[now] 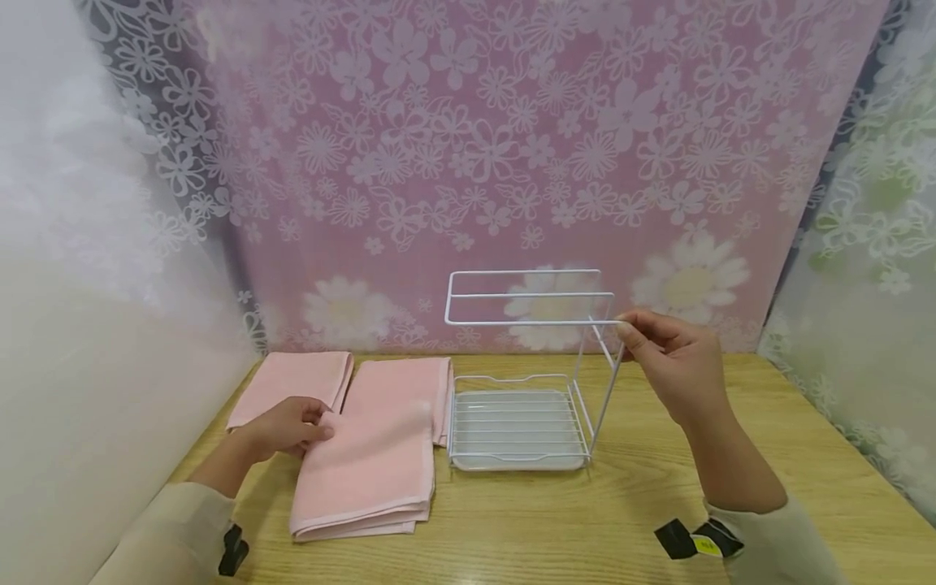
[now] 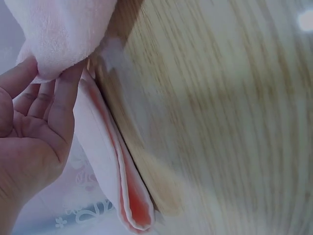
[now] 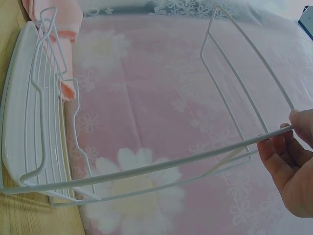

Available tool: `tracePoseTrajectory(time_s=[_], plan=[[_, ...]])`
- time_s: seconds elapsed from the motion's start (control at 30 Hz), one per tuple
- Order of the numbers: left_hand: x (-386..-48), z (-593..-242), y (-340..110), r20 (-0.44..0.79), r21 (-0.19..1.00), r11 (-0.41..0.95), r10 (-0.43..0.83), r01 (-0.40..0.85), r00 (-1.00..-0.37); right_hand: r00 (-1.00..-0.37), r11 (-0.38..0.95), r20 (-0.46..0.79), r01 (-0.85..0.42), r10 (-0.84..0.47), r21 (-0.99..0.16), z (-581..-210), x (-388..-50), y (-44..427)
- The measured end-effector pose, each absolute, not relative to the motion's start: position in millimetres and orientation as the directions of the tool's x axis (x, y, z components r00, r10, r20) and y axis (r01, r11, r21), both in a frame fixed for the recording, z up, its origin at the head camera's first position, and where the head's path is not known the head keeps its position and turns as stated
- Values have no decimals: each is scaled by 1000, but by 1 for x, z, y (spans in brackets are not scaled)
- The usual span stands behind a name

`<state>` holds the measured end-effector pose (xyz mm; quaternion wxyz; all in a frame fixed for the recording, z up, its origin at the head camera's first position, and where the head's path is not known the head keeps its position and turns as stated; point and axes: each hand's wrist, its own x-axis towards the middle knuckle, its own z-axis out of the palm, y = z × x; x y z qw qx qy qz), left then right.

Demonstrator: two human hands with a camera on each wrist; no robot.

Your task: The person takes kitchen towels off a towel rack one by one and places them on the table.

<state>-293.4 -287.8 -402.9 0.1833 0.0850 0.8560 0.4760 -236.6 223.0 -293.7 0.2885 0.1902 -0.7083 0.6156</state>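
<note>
My left hand point(image 1: 288, 426) pinches the back left corner of a folded pink towel point(image 1: 369, 475), its near end lower than the held corner. In the left wrist view the thumb and fingers point(image 2: 66, 103) grip the fluffy cloth. At the upper right corner of a white wire rack point(image 1: 530, 322), my right hand point(image 1: 680, 366) pinches the frame between thumb and fingers. The rack stands on the table with a white tray point(image 1: 512, 463) under its lower wires. From the right wrist view, the right hand point(image 3: 291, 156) holds the rack's bent corner.
Two more folded pink towels lie on the wooden table point(image 1: 526, 528): one at the far left point(image 1: 292, 382), another point(image 1: 398, 390) beside the rack's left side. A flowered pink backdrop point(image 1: 512, 162) rises behind, with pale side walls at left and right.
</note>
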Motion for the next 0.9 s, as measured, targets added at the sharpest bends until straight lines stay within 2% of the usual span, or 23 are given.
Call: tracePoseTrajectory(time_s=[0.13, 0.23, 0.3, 0.4, 0.47, 0.53, 0.67, 0.73, 0.8, 0.9], plan=[[-294, -399, -285, -226, 867, 499, 391, -1, -892, -756, 176, 649, -629, 86, -757, -294, -237, 224], [-292, -397, -284, -259, 887, 462, 472, -14, -843, -762, 171, 642, -624, 86, -763, -295, -237, 223], [-291, -396, -283, -295, 901, 434, 560, -30, -774, -766, 173, 637, -618, 86, -767, -295, -236, 223], [-289, -393, -280, -337, 919, 388, 697, -62, -633, -768, 191, 635, -613, 85, -767, -295, -236, 222], [-289, -392, -277, -342, 923, 379, 736, -63, -584, -769, 193, 633, -611, 87, -768, -295, -235, 222], [-289, -391, -275, -338, 917, 397, 707, -46, -622, -769, 202, 634, -609, 88, -767, -295, -235, 221], [-291, -393, -275, -295, 865, 502, 514, 3, -805, -768, 221, 634, -606, 86, -764, -294, -235, 221], [-293, -396, -276, -255, 834, 551, 420, 21, -871, -767, 229, 635, -606, 85, -762, -294, -236, 222], [-297, -398, -277, -224, 822, 569, 375, 32, -900, -766, 235, 638, -606, 85, -760, -294, -236, 222], [-301, -398, -276, -200, 833, 551, 384, 50, -902, -762, 236, 642, -611, 85, -756, -294, -237, 224]])
